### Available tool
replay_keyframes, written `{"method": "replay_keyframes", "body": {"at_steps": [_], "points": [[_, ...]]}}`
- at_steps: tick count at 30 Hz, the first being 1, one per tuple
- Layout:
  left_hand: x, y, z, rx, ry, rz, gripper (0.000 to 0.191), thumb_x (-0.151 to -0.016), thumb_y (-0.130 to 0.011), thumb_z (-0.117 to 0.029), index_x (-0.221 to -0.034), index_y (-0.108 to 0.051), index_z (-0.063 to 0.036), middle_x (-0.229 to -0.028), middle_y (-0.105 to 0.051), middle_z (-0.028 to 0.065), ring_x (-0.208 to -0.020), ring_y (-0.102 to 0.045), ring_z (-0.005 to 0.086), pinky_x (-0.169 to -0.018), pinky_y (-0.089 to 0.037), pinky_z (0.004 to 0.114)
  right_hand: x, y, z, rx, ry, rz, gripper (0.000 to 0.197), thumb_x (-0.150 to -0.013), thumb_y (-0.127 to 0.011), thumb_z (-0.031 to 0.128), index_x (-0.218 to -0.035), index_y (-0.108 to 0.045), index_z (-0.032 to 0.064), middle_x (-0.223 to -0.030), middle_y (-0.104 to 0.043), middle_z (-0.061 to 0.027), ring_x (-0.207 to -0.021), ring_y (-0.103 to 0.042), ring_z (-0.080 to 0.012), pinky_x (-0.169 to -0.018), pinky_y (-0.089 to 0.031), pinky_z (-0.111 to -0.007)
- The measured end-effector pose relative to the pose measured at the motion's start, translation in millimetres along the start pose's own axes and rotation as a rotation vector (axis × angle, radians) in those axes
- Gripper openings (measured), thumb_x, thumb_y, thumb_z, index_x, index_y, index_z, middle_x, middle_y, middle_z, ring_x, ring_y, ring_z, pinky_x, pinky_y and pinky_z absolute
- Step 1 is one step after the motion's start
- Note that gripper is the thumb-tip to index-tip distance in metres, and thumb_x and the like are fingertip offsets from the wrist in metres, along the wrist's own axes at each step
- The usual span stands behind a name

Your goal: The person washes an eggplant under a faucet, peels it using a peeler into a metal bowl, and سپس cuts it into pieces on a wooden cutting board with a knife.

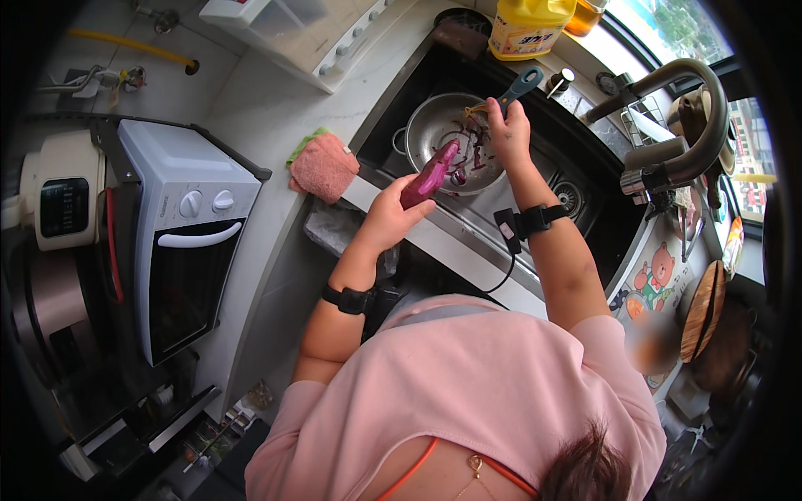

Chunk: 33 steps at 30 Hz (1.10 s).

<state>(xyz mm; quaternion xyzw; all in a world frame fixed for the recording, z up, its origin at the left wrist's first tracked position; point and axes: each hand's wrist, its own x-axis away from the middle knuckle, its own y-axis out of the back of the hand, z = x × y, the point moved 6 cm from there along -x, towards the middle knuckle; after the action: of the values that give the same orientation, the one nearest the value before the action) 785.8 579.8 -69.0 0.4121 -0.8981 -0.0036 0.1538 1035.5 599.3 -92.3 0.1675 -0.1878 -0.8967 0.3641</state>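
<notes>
In my left hand (395, 214) is a partly peeled purple sweet potato (431, 175), its far end pointing over a round metal pan (424, 130). The pan rests in the black sink and has strips of dark purple peel (479, 150) inside. My right hand (510, 133) grips a peeler with a blue-grey handle (525, 82), above the pan's right side. The peeler's yellow head is over the pan, apart from the sweet potato. Both forearms wear black straps.
A pink cloth (326, 168) lies on the counter left of the sink (589, 241). A yellow detergent bottle (529, 31) stands behind it. The tap (708, 81) arches at the right. A small white oven (188, 232) stands at the left, and a wooden board (703, 313) at the right.
</notes>
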Motion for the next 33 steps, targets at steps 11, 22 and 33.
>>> {"method": "replay_keyframes", "body": {"at_steps": [11, 22, 33], "points": [[3, -11, 11, 0.194, 0.145, 0.086, 0.046, -0.079, -0.069, -0.017, -0.115, -0.050, 0.0017, -0.095, -0.058, 0.0021, -0.085, -0.052, 0.0091, -0.077, -0.043, 0.023, 33, -23, 26, -0.332, 0.113, 0.316, 0.022, -0.083, -0.063, 0.023, -0.083, -0.054, 0.0028, -0.063, -0.053, -0.0040, -0.055, -0.048, -0.0126, -0.052, -0.041, -0.027], [-12, -9, 3, 0.232, 0.041, -0.018, 0.042, -0.088, -0.055, -0.017, -0.125, -0.043, -0.0001, -0.095, -0.056, 0.0022, -0.080, -0.050, 0.0076, -0.068, -0.041, 0.020, 45, -14, 54, -0.774, -0.210, 0.467, 0.019, -0.084, -0.061, 0.013, -0.100, -0.055, 0.0053, -0.076, -0.056, 0.0013, -0.063, -0.051, -0.0056, -0.057, -0.043, -0.020], [-5, -20, 6, 0.372, 0.197, 0.094, 0.037, -0.083, -0.061, -0.011, -0.115, -0.049, 0.0020, -0.097, -0.057, 0.0028, -0.086, -0.053, 0.0116, -0.078, -0.044, 0.026, 68, -30, 72, -0.546, 0.098, 0.704, 0.021, -0.081, -0.066, 0.015, -0.091, -0.053, 0.0036, -0.077, -0.060, -0.0019, -0.069, -0.055, -0.0077, -0.060, -0.047, -0.023]]}}
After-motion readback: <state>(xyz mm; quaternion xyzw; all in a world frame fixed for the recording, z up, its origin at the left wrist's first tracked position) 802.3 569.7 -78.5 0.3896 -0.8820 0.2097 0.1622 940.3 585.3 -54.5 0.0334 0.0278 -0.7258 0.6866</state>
